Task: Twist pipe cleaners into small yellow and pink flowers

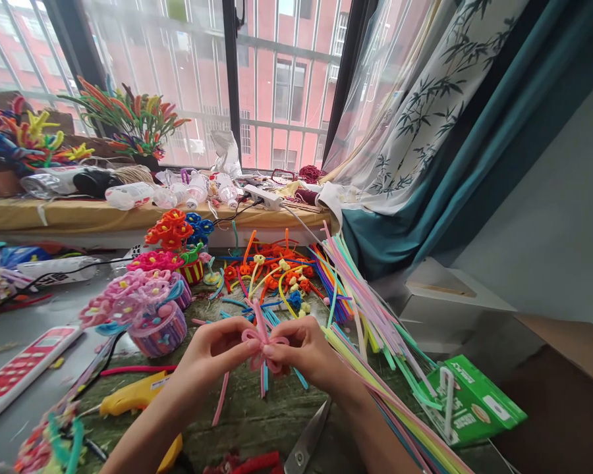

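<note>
Between my hands, above the middle of the table, is a pink pipe-cleaner flower [261, 337] with looped petals and a straight length sticking up. My left hand [222, 345] pinches its left loops between thumb and index finger. From the other side, my right hand [296, 342] pinches the right loops the same way. The fingertips nearly meet at the flower's centre, and the fingers hide part of it. Beneath my hands lie cut pink and blue pipe cleaners [221, 399]. Scissors [307, 438] rest below my right wrist, partly covered by it.
A yellow glue gun [133, 394] lies beside my left forearm. Pots of pipe-cleaner flowers [158, 328] stand at left, near a red-and-white keypad-like object [27, 365]. Long pipe-cleaner bundles [370, 296] run along the right, by a green box [479, 401]. Bottles [131, 195] line the windowsill.
</note>
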`<action>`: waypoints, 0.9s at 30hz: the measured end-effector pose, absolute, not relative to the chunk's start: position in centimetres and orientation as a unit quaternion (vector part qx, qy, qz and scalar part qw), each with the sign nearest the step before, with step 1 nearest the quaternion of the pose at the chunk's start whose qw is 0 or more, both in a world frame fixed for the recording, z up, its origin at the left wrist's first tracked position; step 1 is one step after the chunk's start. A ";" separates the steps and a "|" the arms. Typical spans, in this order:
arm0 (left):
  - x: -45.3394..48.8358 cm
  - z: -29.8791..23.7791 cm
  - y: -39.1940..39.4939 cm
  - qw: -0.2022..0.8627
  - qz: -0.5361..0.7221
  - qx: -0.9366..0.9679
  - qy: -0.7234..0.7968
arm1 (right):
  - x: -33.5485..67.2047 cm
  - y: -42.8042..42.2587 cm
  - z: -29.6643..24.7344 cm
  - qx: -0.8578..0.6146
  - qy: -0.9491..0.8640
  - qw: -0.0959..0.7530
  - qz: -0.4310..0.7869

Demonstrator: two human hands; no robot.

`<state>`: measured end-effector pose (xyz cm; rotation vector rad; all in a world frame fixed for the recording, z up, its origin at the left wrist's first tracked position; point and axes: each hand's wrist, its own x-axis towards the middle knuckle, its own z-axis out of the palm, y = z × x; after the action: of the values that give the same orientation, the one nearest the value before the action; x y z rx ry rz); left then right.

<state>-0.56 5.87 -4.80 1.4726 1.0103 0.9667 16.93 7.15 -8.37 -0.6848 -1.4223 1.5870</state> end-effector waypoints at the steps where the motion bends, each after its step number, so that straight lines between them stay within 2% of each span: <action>1: -0.5 -4.7 5.8 0.518 0.406 0.627 0.416 | 16.8 7.2 -8.4 -0.268 -0.556 0.441 0.652; 4: -0.6 -4.5 5.7 0.447 0.428 0.688 0.379 | 16.4 7.2 -8.4 -0.240 -0.510 0.451 0.693; 8: -0.7 -4.9 5.2 0.233 0.485 0.786 0.306 | 16.0 7.1 -8.6 -0.204 -0.472 0.436 0.739; 11: -0.8 -5.3 4.8 0.076 0.505 0.806 0.300 | 16.0 7.0 -8.6 -0.199 -0.483 0.445 0.727; 13: -0.7 -5.4 4.9 0.035 0.510 0.800 0.314 | 16.1 7.0 -8.4 -0.221 -0.514 0.466 0.685; 16: -0.7 -5.2 5.5 0.084 0.506 0.770 0.380 | 16.5 6.9 -7.8 -0.308 -0.611 0.493 0.537; 20: -1.0 -4.9 6.3 0.270 0.454 0.699 0.482 | 16.7 6.9 -7.7 -0.361 -0.743 0.501 0.257; 22: -1.0 -4.9 6.4 0.337 0.423 0.675 0.502 | 16.7 7.0 -8.0 -0.341 -0.782 0.491 0.175; 27: -0.4 -5.0 6.3 0.413 0.413 0.623 0.520 | 16.7 6.9 -8.2 -0.319 -0.836 0.445 0.041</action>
<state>-0.44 6.33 -4.97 1.5674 1.3079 1.0392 16.72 6.86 -8.17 -0.7915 -2.0712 0.1023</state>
